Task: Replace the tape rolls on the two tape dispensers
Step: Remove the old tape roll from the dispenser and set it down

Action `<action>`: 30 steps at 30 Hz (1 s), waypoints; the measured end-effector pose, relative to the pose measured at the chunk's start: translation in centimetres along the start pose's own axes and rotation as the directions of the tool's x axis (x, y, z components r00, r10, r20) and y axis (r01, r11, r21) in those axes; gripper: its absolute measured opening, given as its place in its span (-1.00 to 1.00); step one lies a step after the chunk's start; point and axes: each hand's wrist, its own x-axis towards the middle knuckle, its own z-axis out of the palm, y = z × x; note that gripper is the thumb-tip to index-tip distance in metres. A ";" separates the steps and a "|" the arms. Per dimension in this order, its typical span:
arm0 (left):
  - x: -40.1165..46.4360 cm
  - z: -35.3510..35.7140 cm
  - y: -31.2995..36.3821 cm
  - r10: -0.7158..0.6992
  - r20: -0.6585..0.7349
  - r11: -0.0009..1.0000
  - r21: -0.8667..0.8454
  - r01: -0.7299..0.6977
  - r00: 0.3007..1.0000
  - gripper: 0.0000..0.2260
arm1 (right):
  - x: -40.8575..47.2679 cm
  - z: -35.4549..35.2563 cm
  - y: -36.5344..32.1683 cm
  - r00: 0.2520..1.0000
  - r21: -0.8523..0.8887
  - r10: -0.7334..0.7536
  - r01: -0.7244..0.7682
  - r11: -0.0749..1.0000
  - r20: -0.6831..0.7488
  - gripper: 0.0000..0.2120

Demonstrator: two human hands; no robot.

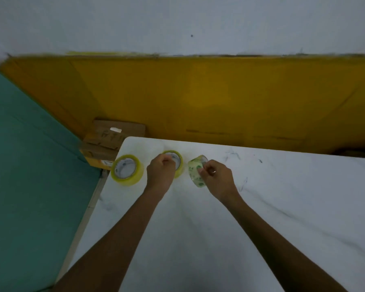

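Observation:
Three tape rolls are at the far left of the white table (261,207). A yellowish roll (127,170) lies flat near the table's left corner, untouched. My left hand (160,172) is closed over a second yellowish roll (177,161) lying flat beside it, fingers at the roll's core. My right hand (216,179) grips a clear roll with green print (193,172), tilted on its edge just off the table. No tape dispenser is in view.
Cardboard boxes (112,140) are stacked beyond the table's far left corner. A yellow panel (219,98) runs along the wall behind the table. A green surface (30,165) fills the left side.

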 end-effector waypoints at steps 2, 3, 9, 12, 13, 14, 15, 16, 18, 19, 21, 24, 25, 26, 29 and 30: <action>1.2 0.7 -0.6 0.061 0.015 0.995 0.076 -0.062 0.998 -0.76 | 1.0 1.0 0.5 1.000 -0.074 0.015 -0.016 0.997 -0.014 -0.82; 1.7 1.0 -1.0 0.083 0.031 0.990 0.111 -0.086 0.996 -0.76 | 1.5 1.5 0.7 1.000 -0.113 0.021 -0.023 0.993 -0.019 -0.83; 5.2 2.0 -3.8 0.226 0.170 0.931 0.253 -0.264 0.959 -0.81 | 3.0 4.6 2.0 0.990 -0.445 -0.126 0.089 0.891 -0.055 -0.82; 6.3 2.2 -5.0 0.314 0.230 0.873 0.311 -0.376 0.921 -0.74 | 3.6 6.0 2.8 0.973 -0.568 -0.223 0.153 0.809 -0.056 -0.87; 6.7 2.2 -5.5 0.345 0.253 0.846 0.333 -0.416 0.904 -0.75 | 3.7 6.5 3.1 0.970 -0.594 -0.236 0.161 0.788 -0.051 -0.89; 6.9 2.3 -6.0 0.371 0.279 0.815 0.359 -0.455 0.886 -0.77 | 3.8 7.0 3.4 0.968 -0.609 -0.245 0.167 0.775 -0.047 -0.91; 7.2 2.4 -6.4 0.389 0.306 0.782 0.390 -0.487 0.869 -0.78 | 3.8 7.5 3.7 0.967 -0.616 -0.252 0.171 0.769 -0.045 -0.93; 7.4 2.5 -6.8 0.401 0.329 0.749 0.419 -0.512 0.855 -0.78 | 3.9 8.0 3.9 0.965 -0.619 -0.259 0.173 0.766 -0.050 -0.94; 7.6 2.6 -7.4 0.429 0.360 0.696 0.454 -0.557 0.829 -0.78 | 4.2 8.5 4.1 0.960 -0.622 -0.272 0.171 0.764 -0.071 -0.98; 7.7 2.9 -7.7 0.445 0.374 0.677 0.455 -0.579 0.814 -0.80 | 4.2 8.6 4.1 0.959 -0.623 -0.273 0.168 0.764 -0.077 -0.97; 7.8 3.3 -8.1 0.460 0.394 0.652 0.458 -0.604 0.795 -0.82 | 4.2 8.7 4.1 0.961 -0.619 -0.260 0.151 0.771 -0.089 -0.85; 7.8 3.4 -8.2 0.468 0.409 0.634 0.462 -0.620 0.783 -0.80 | 3.6 8.4 4.1 0.954 -0.577 -0.268 0.147 0.804 -0.131 -0.68; 7.7 3.3 -8.1 0.464 0.419 0.626 0.469 -0.624 0.781 -0.78 | 3.3 8.2 4.0 0.952 -0.556 -0.271 0.149 0.818 -0.144 -0.66; 7.6 3.2 -8.1 0.447 0.437 0.611 0.489 -0.623 0.780 -0.75 | 3.2 8.0 3.9 0.950 -0.534 -0.271 0.148 0.832 -0.158 -0.66; 7.3 2.7 -7.9 0.381 0.479 0.574 0.548 -0.608 0.791 -0.75 | 2.6 7.2 3.3 0.945 -0.476 -0.252 0.128 0.870 -0.207 -0.66; 7.2 2.5 -7.7 0.373 0.471 0.591 0.544 -0.596 0.800 -0.77 | 2.4 6.8 3.1 0.944 -0.464 -0.246 0.121 0.878 -0.218 -0.67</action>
